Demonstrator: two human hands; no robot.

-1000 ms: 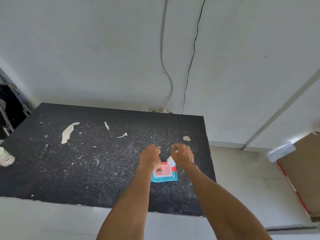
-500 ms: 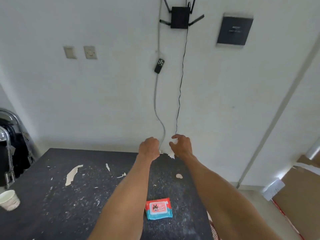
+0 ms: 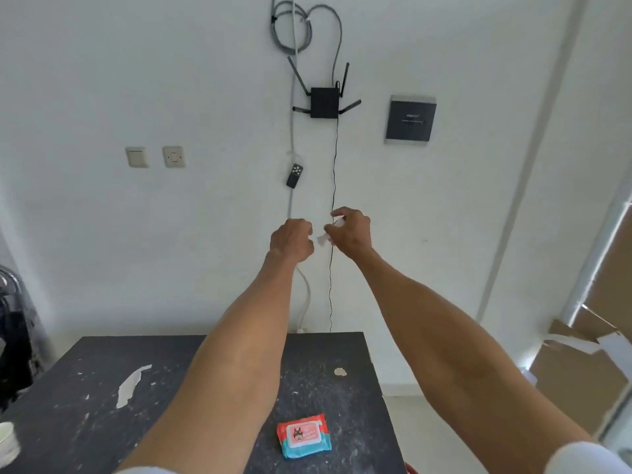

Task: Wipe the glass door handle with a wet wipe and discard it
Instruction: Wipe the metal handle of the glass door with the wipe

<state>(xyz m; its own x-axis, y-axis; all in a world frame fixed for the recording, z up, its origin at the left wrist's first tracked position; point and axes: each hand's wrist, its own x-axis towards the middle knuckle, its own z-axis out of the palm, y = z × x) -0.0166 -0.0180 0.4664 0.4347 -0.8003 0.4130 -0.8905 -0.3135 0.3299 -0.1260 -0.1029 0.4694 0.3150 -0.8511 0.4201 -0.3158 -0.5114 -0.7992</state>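
Observation:
A white wet wipe [image 3: 326, 236] is pinched in the fingers of my right hand [image 3: 352, 236], raised in front of the white wall. My left hand [image 3: 292, 239] is curled close beside it on the left; whether it also touches the wipe is hidden. The red and blue wet wipe pack [image 3: 303, 436] lies flat on the black table [image 3: 85, 398], below my forearms. At the far right edge a bright metal frame or door edge [image 3: 595, 261] shows; no door handle is visible.
A router [image 3: 324, 102], a dark wall panel [image 3: 410, 119], two switches [image 3: 155, 156], a small remote [image 3: 295, 175] and cables hang on the wall. A white cup [image 3: 7, 439] stands at the table's left edge. Cardboard [image 3: 581, 367] leans at the right.
Both hands have lifted from the pack on the table up in front of the wall, with a wipe pulled out. The view has tilted upward, so the pack sits lower in frame.

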